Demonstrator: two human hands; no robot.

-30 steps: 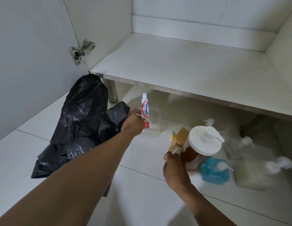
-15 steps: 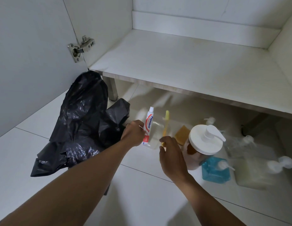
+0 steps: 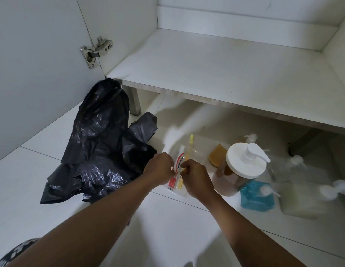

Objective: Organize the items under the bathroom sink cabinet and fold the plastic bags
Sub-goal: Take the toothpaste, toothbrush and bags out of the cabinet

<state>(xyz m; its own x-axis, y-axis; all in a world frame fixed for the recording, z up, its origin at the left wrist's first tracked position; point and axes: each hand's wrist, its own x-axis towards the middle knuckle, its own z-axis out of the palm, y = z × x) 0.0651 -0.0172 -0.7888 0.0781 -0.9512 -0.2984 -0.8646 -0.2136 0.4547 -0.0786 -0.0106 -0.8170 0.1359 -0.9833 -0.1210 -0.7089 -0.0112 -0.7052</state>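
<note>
black plastic bags (image 3: 102, 147) lie crumpled on the floor at left. left hand (image 3: 160, 170) has its fingers curled on the toothpaste tube (image 3: 179, 162). right hand (image 3: 194, 176) pinches the yellow toothbrush (image 3: 190, 145), upright just beside the tube. pump jar (image 3: 243, 164) and blue bottle (image 3: 256, 197) stand further right.

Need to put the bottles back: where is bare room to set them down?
The cabinet shelf is bare from the hinge side to the right wall. Floor tile on the near side of the black bags is free too. Crowded: right of the right hand, where pump jar, blue bottle and sponge stand close.
</note>
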